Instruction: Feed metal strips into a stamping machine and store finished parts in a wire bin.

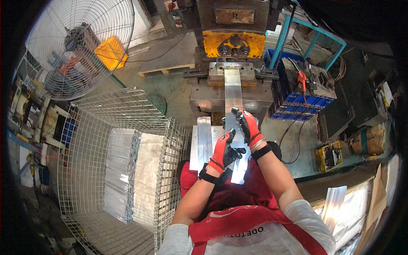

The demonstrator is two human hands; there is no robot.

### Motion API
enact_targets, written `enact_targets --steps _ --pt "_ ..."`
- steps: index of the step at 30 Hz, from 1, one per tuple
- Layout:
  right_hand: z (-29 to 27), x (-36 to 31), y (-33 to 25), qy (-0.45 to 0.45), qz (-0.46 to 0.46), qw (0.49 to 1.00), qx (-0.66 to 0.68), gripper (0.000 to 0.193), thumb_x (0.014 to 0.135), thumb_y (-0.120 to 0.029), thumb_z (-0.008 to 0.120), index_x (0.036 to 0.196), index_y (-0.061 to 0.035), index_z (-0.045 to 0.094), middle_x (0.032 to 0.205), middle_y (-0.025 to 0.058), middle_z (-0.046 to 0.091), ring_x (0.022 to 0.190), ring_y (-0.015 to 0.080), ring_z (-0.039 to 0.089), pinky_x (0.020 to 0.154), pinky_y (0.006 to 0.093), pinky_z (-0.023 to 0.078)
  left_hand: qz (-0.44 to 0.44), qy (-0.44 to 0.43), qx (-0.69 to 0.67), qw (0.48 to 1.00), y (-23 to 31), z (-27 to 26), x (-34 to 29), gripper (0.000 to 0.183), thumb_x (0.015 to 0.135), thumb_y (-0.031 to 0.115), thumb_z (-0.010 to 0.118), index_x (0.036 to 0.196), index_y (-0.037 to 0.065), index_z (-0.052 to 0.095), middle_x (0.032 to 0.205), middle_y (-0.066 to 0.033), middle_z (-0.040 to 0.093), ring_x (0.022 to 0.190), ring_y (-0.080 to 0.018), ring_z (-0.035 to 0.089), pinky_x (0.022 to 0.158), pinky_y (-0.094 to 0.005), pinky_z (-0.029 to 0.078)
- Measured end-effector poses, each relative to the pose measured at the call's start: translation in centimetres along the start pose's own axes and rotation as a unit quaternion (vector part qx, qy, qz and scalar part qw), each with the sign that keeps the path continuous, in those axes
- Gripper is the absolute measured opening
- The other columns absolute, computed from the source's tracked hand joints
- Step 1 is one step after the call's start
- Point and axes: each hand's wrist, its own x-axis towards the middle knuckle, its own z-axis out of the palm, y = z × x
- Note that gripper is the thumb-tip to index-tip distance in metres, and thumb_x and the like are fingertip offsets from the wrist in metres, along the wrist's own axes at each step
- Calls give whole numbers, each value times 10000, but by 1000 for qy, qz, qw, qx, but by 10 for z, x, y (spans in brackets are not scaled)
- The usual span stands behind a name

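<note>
A long, shiny flat metal strip (233,100) runs from the die (219,76) of a press down toward my lap. My right hand (247,126), in a red and black glove, holds the strip by its right side, its dark fingertips over the metal. Closer to my body, my left hand (227,153), gloved the same way, lies over the strip's left edge with thumb and forefinger spread apart. Part of the strip is hidden beneath it. More metal strips (204,140) lie just left of my hands.
A wire mesh cage (170,140) with stacked metal profiles (117,170) stands at my left. A large fan (78,38) is beyond it. Blue crates (304,106) with tools on top stand at the right, near a yellow basket (329,156). More strips (334,204) lie at the lower right.
</note>
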Motion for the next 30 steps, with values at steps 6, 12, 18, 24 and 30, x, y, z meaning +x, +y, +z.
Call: enact_targets --steps 6,12,18,24,30 --pt "-11 11 19 -32 40 998 42 263 853 -222 531 971 1 606 923 27 608 830 97 559 727 223 428 2 3 3 1000 -2 -2 3 335 845 390 511 998 94 469 810 -105 566 532 -265 594 374 -290 466" --pt "-13 7 9 -23 41 999 -21 280 841 -265 547 965 -23 614 913 21 608 852 87 541 738 228 413 0 -6 21 1000 1 -1 0 363 846 393 509 1026 81 464 825 -109 566 537 -261 595 382 -299 471" --pt "-8 4 3 -3 50 997 -58 374 798 -341 595 1007 -31 582 889 34 594 823 102 536 705 252 424 5 -28 21 999 -5 -15 4 359 853 388 500 1061 101 439 810 -86 536 553 -262 603 412 -330 479" --pt "-8 -27 -35 129 -245 863 -424 733 718 -347 653 1288 -30 318 1222 185 431 1124 296 417 946 379 308 -19 -59 86 994 10 -15 -10 311 895 342 433 1100 109 453 840 -59 552 569 -229 617 433 -300 502" --pt "-16 -65 -96 57 -365 746 -554 667 706 -275 653 1266 -54 366 1266 147 399 1191 346 328 1001 458 219 -34 -179 -117 976 7 0 -31 357 889 267 445 1205 108 396 994 -123 572 710 -238 627 496 -280 514"
